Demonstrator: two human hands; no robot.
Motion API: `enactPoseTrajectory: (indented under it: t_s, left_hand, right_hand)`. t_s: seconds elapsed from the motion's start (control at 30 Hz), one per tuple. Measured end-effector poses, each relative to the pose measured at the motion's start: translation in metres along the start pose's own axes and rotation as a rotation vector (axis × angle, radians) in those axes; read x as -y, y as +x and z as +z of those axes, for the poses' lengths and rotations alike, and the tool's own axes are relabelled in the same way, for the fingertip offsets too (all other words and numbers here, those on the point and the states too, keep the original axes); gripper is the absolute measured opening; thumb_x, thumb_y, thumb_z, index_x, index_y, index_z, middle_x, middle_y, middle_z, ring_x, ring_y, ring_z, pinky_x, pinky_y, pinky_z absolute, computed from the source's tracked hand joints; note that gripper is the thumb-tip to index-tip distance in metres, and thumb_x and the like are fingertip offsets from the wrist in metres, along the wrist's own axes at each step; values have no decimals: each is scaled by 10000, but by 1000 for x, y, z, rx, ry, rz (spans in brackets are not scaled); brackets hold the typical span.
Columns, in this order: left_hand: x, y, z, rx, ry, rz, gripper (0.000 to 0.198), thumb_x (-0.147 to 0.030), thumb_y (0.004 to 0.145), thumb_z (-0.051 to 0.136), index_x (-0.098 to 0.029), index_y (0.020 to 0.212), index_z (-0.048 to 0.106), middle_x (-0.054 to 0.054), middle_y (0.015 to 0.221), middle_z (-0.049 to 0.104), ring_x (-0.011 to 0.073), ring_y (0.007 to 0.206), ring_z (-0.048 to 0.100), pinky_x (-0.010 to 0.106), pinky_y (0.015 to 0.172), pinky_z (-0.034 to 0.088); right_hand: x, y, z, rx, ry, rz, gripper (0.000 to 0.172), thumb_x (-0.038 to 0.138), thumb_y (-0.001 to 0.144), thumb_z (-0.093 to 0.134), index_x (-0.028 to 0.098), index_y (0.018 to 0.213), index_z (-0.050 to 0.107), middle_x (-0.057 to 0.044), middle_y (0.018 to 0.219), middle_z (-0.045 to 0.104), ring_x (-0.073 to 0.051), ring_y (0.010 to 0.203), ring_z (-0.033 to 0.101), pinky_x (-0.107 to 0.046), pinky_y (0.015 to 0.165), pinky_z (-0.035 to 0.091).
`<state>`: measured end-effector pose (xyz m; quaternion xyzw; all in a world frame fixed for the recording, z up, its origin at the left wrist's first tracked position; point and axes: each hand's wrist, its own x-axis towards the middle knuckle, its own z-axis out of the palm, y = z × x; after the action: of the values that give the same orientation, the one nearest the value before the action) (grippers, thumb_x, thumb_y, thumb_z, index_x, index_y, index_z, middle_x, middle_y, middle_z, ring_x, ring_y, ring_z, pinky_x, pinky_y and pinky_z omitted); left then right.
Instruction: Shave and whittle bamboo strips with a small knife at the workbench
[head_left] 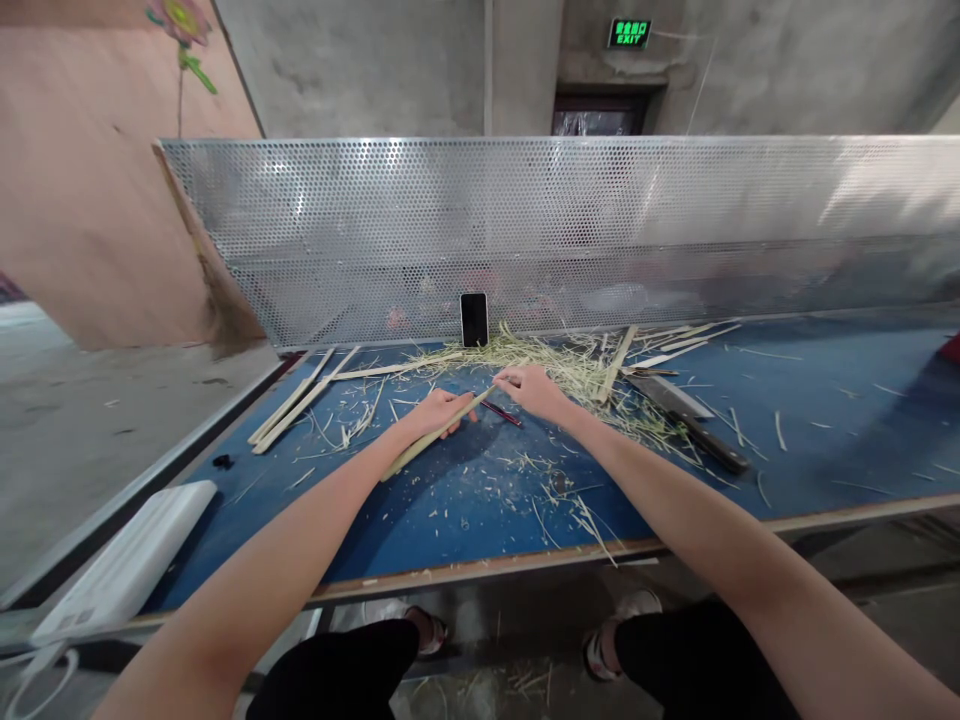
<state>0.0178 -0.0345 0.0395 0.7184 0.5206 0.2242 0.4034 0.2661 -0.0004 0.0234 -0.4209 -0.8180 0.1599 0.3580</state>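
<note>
A pale green-yellow bamboo strip slants over the blue tabletop between my hands. My left hand is closed around its middle, with the lower end running back along my forearm. At the strip's far end, my right hand pinches the tip between thumb and fingers. Just under the hands a dark red, slim, pen-like tool lies on the table. To the right of my right hand rests a knife with a broad blade and black handle, its blade partly among the shavings.
A heap of thin green shavings spreads along the back. Behind it a phone leans against a perforated metal screen. Flat strips lie at left, more at back right. A white power strip sits at the left edge.
</note>
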Motion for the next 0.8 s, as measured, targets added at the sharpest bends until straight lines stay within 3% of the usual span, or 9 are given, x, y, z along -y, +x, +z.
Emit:
enactPoseTrajectory:
  t_s: [0.23,0.57,0.8]
  left_hand:
    - [1,-1,2,4,36,34,648,-614,1036,457,-89,892,808,25,474,537,121,390,478,262,491,432]
    - [5,1,2,23,49,73,651,-650,1029,441,-131,869,798,9,465,531,122,376,489,237,461,427]
    - [9,5,3,16,-12,91,583,-640,996,530,-147,825,791,6,462,529,113,360,460,226,414,387]
  right_hand:
    - [6,-1,-1,7,-93,-21,318,349,1015,516,150,1009,764,-23,637,634,-153,561,503,-295,606,344]
    - [15,-4,6,17,-162,-43,273,313,1045,479,172,972,701,-26,649,627,-167,591,537,-295,634,351]
    - [40,-6,7,25,-112,-118,291,335,1082,459,193,1070,713,-65,820,727,-200,714,618,-308,701,398]
